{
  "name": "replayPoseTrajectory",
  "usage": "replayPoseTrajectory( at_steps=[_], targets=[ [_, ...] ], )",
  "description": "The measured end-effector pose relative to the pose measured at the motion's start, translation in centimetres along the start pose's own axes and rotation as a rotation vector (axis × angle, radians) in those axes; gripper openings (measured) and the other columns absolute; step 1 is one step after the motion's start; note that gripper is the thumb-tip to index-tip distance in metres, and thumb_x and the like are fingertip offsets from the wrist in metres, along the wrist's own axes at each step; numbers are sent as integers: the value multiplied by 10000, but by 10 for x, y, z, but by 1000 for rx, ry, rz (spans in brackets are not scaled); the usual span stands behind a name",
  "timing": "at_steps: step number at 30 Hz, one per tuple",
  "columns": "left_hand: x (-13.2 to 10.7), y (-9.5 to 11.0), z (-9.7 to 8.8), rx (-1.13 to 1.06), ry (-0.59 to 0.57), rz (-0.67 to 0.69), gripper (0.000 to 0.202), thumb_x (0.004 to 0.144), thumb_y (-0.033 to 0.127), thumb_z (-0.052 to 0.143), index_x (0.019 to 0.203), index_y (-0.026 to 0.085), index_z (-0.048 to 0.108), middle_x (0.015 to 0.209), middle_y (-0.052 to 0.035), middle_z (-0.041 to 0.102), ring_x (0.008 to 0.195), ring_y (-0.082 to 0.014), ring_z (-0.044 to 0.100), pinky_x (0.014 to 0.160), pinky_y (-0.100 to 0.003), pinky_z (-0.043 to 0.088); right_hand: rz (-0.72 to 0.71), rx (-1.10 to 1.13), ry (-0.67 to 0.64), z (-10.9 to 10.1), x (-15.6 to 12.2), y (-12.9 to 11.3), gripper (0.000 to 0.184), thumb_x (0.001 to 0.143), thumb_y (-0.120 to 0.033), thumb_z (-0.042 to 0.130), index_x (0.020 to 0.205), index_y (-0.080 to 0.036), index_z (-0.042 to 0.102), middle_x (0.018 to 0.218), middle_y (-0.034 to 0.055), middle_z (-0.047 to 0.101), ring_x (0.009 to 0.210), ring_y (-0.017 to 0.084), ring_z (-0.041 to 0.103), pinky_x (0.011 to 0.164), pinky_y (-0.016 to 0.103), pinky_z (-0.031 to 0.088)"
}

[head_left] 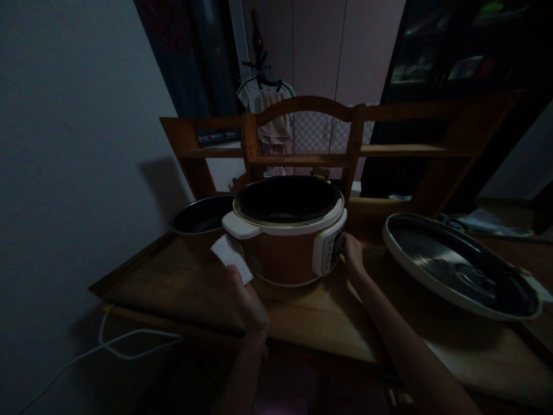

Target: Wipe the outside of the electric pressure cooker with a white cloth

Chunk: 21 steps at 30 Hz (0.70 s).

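An electric cooker (280, 253) with a brown body, a white rim and a button panel on its right front stands on the wooden desk, lidless, its dark inside showing. My left hand (246, 297) grips a flat white wipe (232, 258), thumb on top, close to the cooker's left front below the side handle (242, 226). Whether the wipe touches the body is hard to tell. My right hand (353, 253) is at the cooker's right side behind the panel, with curled fingers against it; the fingertips are hidden.
A dark inner pot (203, 216) sits left of the cooker. To the right lies a large round lid (458, 265), inner side up. A wooden shelf frame (302, 158) rises behind. At lower left a white cable (129, 334) hangs beside the desk edge (173, 323).
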<state>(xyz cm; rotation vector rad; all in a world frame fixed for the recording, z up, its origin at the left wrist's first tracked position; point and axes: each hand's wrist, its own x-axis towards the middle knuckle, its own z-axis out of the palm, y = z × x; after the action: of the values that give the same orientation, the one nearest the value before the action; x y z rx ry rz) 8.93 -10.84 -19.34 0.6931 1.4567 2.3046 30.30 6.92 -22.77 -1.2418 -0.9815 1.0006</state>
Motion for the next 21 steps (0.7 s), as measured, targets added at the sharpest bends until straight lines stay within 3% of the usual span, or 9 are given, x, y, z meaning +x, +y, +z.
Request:
replayPoseTrajectory(
  at_steps=[2, 5, 8, 13, 18, 21],
  targets=[
    [-8, -11, -1, 44, -11, -50, 740, 955, 579, 508, 1519, 102, 460, 1644, -156, 373, 1556, -282, 276, 1283, -388, 200, 2, 0, 0, 0, 0, 0, 320, 983, -419, 636, 1166, -157, 649, 1116, 56, 684, 927, 188, 686, 804, 369, 597],
    [-23, -19, 0, 87, -79, -79, 671, 972, 571, 483, 1469, 122, 530, 1605, -158, 439, 1532, -292, 335, 1273, -434, 249, -1, 1, 1, 0, 0, 0, 318, 984, -421, 634, 1159, -156, 650, 1107, 55, 685, 920, 185, 685, 800, 367, 596],
    [-37, -15, 3, 131, -148, -47, 611, 998, 544, 458, 1443, 140, 571, 1592, -142, 464, 1517, -274, 368, 1268, -396, 275, -3, 2, 0, 0, -1, 0, 325, 982, -423, 635, 1170, -158, 648, 1127, 58, 682, 940, 193, 684, 814, 376, 595],
    [-54, 4, 12, 151, -336, 114, 551, 1044, 456, 415, 1522, 193, 490, 1635, -87, 403, 1541, -236, 315, 1274, -369, 272, 3, -3, -5, 0, 1, 1, 324, 983, -420, 635, 1173, -158, 647, 1131, 60, 681, 945, 194, 685, 818, 379, 596],
    [-56, 8, 22, 298, -437, 385, 576, 1073, 313, 357, 1634, 254, 238, 1718, -45, 172, 1588, -195, 86, 1313, -379, 126, 5, -4, -3, 0, 1, 1, 320, 984, -423, 633, 1158, -156, 651, 1109, 55, 685, 923, 188, 685, 803, 369, 596],
    [-54, 9, 26, 398, -469, 529, 612, 1069, 229, 326, 1649, 290, 142, 1730, -22, 67, 1588, -203, 13, 1319, -418, 108, 9, -4, 0, 0, 0, 0, 325, 983, -423, 634, 1171, -158, 648, 1129, 59, 681, 944, 194, 684, 819, 379, 595]
  ],
)
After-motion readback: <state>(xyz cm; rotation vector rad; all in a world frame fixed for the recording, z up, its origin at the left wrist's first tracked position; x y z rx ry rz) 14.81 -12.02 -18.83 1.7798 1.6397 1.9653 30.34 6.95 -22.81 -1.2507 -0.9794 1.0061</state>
